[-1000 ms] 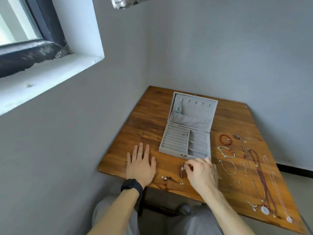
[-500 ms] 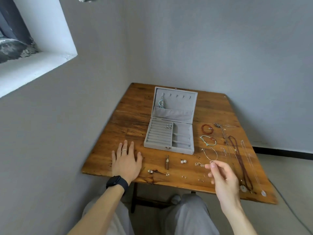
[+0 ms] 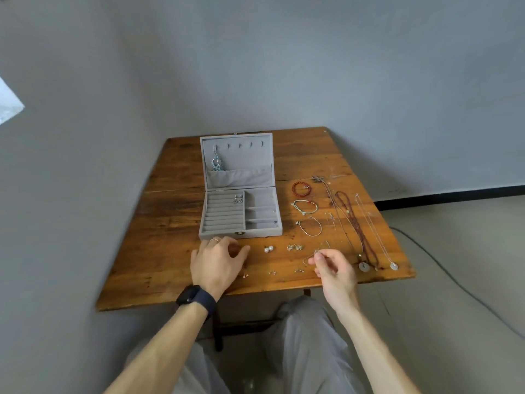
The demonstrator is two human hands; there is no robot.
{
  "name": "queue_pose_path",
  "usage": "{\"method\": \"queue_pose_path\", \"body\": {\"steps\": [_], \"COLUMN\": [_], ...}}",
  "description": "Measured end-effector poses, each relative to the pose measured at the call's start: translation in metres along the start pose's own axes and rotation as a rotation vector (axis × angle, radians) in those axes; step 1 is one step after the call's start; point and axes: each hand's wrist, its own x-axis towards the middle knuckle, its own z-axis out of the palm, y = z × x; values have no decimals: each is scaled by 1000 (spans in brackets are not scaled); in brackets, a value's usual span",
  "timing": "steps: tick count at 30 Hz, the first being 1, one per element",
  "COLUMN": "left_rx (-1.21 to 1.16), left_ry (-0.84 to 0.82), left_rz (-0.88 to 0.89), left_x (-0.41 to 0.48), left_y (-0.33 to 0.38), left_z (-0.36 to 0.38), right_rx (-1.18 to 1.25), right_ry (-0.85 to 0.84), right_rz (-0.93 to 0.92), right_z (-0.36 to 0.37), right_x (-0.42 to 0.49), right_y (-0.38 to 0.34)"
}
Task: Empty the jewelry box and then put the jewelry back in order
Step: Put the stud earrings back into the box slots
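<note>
The grey jewelry box (image 3: pixel 264 231) stands open mid-table, with a blue pendant (image 3: pixel 217 164) hanging in its lid and a pair of earrings (image 3: pixel 238 199) on the ring rolls. My left hand (image 3: pixel 217 263) hovers just in front of the box with fingers curled down; whatever lies under them is hidden. My right hand (image 3: pixel 333 267) pinches a thin silver loop (image 3: pixel 320 249) just above the table. Pearl earrings (image 3: pixel 268 249), another pair (image 3: pixel 294 247) and small studs (image 3: pixel 272 272) lie between the hands.
Right of the box lie a red bead bracelet (image 3: pixel 301 189), a cord bracelet (image 3: pixel 305 207), a thin silver bracelet (image 3: pixel 311 226) and several long necklaces (image 3: pixel 355 220). The wooden table (image 3: pixel 159 251) meets grey walls at left and back. A cable (image 3: pixel 454 282) crosses the floor at right.
My left hand moved right from lying flat and curled in front of the box, covering the long earring's spot. My right hand drew back slightly with a thin loop. The view swung right.
</note>
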Motion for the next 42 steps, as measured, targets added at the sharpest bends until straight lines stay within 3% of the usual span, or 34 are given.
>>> {"method": "queue_pose_path", "body": {"steps": [7, 11, 16, 20, 25, 36, 42], "left_rx": [-105, -401, -593, -609, -621, -548, -557], "left_ry": [-44, -95, 56, 194, 250, 214, 181], "left_rz": [-101, -91, -134, -285, -430, -371, -368], "left_x": [8, 12, 18, 26, 23, 20, 20], "left_y": [11, -4, -42, -78, -104, -113, -114], "left_z": [7, -2, -22, -28, -20, -10, -10], "right_rx": [-25, -39, -9, -27, -117, -558, -621], "right_ry": [-12, -27, -27, -81, -252, -454, -485], "right_rz": [2, -9, -69, -169, -279, -436, -391], "right_z": [-3, -2, 5, 22, 65, 167, 206], "right_x": [-1, -1, 1, 11, 36, 86, 104], "right_y": [-4, -8, -20, -44, -78, -90, -86]}}
